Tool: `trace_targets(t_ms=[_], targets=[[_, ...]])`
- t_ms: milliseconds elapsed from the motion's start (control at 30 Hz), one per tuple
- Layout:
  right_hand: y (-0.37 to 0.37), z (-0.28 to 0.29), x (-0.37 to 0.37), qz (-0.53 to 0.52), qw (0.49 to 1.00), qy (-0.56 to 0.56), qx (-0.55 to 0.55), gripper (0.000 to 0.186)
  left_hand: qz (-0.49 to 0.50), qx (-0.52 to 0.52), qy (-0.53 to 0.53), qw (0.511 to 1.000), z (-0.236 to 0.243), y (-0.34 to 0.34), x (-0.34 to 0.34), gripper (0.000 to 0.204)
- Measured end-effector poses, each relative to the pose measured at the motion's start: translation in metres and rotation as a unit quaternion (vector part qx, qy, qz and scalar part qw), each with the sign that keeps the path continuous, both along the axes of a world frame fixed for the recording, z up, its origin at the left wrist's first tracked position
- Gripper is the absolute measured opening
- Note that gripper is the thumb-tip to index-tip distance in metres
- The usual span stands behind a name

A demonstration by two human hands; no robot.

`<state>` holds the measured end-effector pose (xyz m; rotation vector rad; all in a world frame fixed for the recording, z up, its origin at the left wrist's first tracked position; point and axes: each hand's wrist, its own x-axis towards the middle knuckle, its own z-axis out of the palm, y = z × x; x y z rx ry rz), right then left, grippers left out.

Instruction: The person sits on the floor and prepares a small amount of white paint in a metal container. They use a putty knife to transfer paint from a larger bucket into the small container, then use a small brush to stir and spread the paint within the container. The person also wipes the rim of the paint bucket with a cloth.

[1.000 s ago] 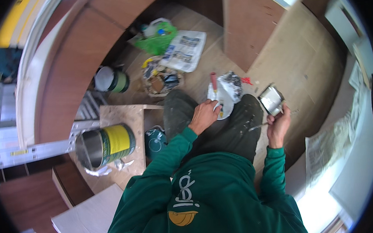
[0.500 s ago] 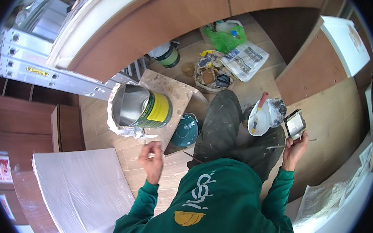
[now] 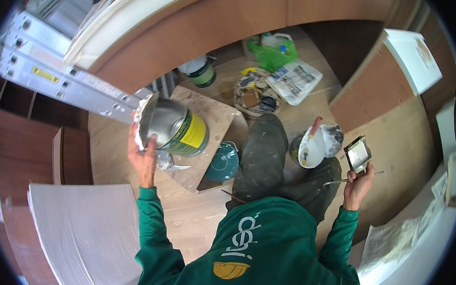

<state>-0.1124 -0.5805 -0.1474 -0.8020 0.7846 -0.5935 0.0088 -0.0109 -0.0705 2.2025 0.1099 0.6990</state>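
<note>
A metal paint can (image 3: 186, 137) with a yellow and green label lies tilted on a stained board (image 3: 221, 114), its silvery mouth facing left. My left hand (image 3: 144, 159) is closed on the crumpled white covering (image 3: 144, 116) at the can's mouth, thumb on the inner side, fingers partly hidden behind it. My right hand (image 3: 358, 186) holds a small square black-rimmed piece (image 3: 358, 154) with a pale inside. A thin rod-like tool (image 3: 337, 182) also lies across the fingers of that hand; its exact kind I cannot make out.
A white tub (image 3: 312, 150) with a red-handled tool stands by my right knee. Under the board is a teal bucket (image 3: 222, 162). Ahead lie a cluttered basin (image 3: 256, 91), newspaper (image 3: 294, 81) and a green bag (image 3: 269, 53). A ladder (image 3: 67, 82) stands at left.
My left hand has moved left and up from beside the board to the can's mouth and taken hold of the white covering. My right hand still holds the square piece and thin tool.
</note>
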Motion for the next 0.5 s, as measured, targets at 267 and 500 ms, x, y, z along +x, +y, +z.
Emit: trace_targets(t_ms=[267,500], targets=[[-0.009,0.001,-0.028,-0.05,0.999,0.006,0.011,0.025,0.004,0.103,-0.015,0.995,0.001,0.016,0.01,0.026],[-0.012,0.011,-0.022,-0.077,0.997,0.01,0.016,0.028,-0.051,0.224,-0.075,0.97,0.042,-0.03,0.004,0.029]])
